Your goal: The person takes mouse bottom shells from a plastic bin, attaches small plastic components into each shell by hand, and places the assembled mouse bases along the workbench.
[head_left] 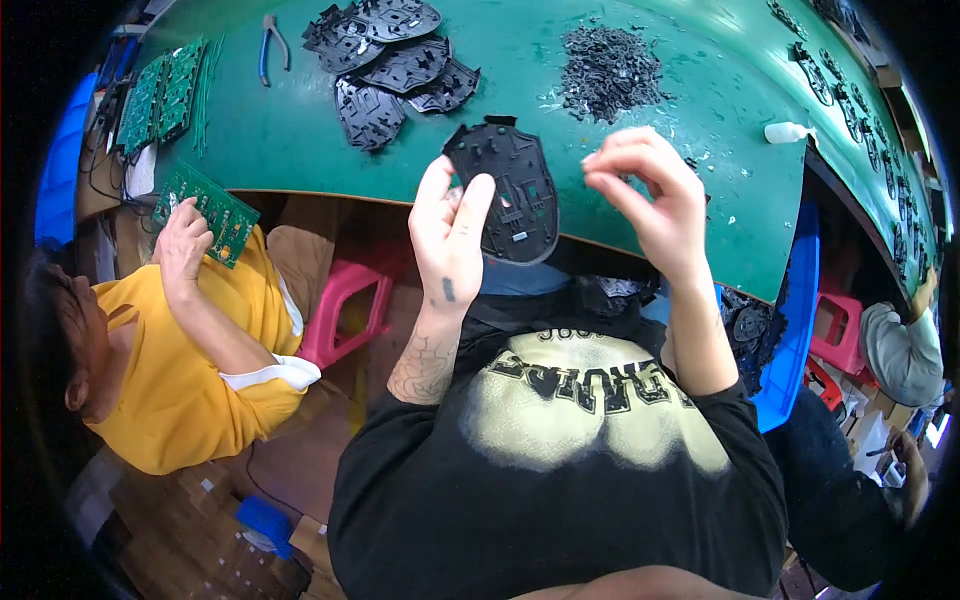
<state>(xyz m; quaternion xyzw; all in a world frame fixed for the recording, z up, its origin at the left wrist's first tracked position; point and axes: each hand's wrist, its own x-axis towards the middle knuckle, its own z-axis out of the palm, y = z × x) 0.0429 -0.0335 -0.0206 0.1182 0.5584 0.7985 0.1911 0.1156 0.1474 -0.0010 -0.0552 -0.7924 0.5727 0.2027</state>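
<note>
My left hand [447,222] grips a black plastic housing panel [518,205] by its left side, the thumb lying across its face. The panel is rounded at the lower end, with moulded ribs and posts showing on its inner side. To its right, apart from it, my right hand [655,195] is raised with thumb and fingertips pinched; whatever they hold, if anything, is too small to make out. Beyond the hands, a heap of small black plastic parts [610,72] lies on the green table [510,60]. Several similar black panels [405,60] are stacked at the far left of it.
Pliers [266,50] and green circuit boards [160,98] lie at the left. A co-worker in yellow [200,370] holds another board [212,212] there. A white bottle [788,132] rests near the table's right edge, above a blue bin [795,345] of black parts.
</note>
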